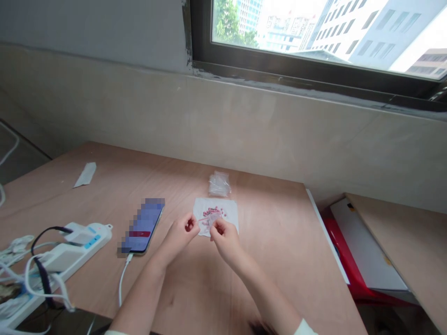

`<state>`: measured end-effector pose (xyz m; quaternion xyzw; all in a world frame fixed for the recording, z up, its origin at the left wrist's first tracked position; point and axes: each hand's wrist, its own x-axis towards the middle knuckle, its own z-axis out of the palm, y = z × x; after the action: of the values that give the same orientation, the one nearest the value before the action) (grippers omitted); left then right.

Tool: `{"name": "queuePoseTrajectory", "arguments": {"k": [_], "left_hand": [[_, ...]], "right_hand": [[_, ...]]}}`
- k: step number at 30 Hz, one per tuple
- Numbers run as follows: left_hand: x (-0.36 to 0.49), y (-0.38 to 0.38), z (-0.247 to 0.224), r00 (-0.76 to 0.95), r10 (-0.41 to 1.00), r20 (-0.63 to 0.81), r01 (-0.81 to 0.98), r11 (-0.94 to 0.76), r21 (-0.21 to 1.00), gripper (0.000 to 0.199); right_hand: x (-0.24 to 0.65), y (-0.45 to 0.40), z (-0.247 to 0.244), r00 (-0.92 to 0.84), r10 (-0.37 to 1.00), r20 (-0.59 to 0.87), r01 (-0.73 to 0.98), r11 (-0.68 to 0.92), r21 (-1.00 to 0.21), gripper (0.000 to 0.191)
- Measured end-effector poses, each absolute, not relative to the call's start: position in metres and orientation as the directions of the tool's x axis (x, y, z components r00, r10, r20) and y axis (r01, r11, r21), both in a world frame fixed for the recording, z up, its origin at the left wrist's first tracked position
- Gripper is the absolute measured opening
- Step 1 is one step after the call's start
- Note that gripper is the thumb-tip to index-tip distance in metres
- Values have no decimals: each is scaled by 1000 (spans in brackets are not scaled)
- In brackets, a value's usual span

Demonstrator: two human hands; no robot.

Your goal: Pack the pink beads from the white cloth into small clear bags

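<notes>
My left hand (185, 226) and my right hand (224, 232) are both closed in a pinch above a white paper sheet (233, 207). Between them stretches a small clear plastic bag (211, 217) with a thin reddish line along its upper edge. Each hand grips one side of this bag. Small pink and dark red beads (214, 211) lie in a loose cluster on the sheet, just beyond the fingers. Some of the beads are seen through the plastic, so I cannot tell whether any are inside it.
Behind the sheet lies a stack of clear plastic bags (219, 184). A phone (145, 225) on a white charging cable (122, 279) is left of my left hand. Farther left are a power strip (89, 239) with tangled cords and a paper scrap (85, 174). A wall borders the wooden table (279, 242).
</notes>
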<state>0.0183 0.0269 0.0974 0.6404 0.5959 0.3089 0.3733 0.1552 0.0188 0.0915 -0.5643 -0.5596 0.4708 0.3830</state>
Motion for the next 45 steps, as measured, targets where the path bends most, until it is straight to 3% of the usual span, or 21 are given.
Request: {"name": "queuePoseTrajectory", "arguments": {"k": [2, 4, 8, 12, 14, 17, 20, 23, 27, 31, 39, 45], "left_hand": [[18, 26, 98, 169, 985, -44, 551, -57, 833, 7], [16, 29, 98, 205, 979, -8, 551, -109, 827, 22], [11, 36, 103, 287, 956, 70, 524, -217, 823, 40], [10, 33, 113, 502, 864, -51, 497, -240, 834, 47], [10, 30, 114, 520, 850, -84, 508, -229, 830, 56], [9, 29, 108, 452, 890, -58, 527, -214, 822, 50], [2, 32, 95, 376, 926, -27, 561, -204, 802, 48], [-5, 35, 84, 332, 943, -6, 610, -210, 764, 52], [-7, 38, 75, 303, 953, 6, 656, -213, 724, 54], [-4, 43, 75, 308, 951, 1, 669, -217, 711, 51], [2, 55, 77, 287, 958, -14, 694, -197, 692, 49], [0, 45, 71, 274, 961, -29, 669, -169, 724, 47]], "right_hand": [[153, 18, 95, -157, 983, -96, 267, -52, -962, 16], [152, 20, 99, -230, 966, -121, 251, -61, -966, 17], [157, 27, 100, -179, 966, -185, 171, -154, -973, 18], [162, 33, 97, -217, 942, -255, -34, -269, -963, 19], [163, 34, 96, -285, 917, -279, -119, -323, -939, 18], [167, 35, 88, -346, 893, -288, -178, -364, -914, 18], [175, 41, 68, -107, 959, -261, -12, -264, -965, 17], [183, 52, 42, 173, 981, -83, 377, -144, -915, 6], [187, 62, 23, 131, 991, 21, 655, -71, -752, 6], [189, 66, 21, 93, 995, 18, 722, -55, -690, 12], [196, 70, 20, 36, 999, -31, 717, -47, -695, 7], [200, 64, 16, -13, 1000, 15, 688, 19, -725, 5]]}}
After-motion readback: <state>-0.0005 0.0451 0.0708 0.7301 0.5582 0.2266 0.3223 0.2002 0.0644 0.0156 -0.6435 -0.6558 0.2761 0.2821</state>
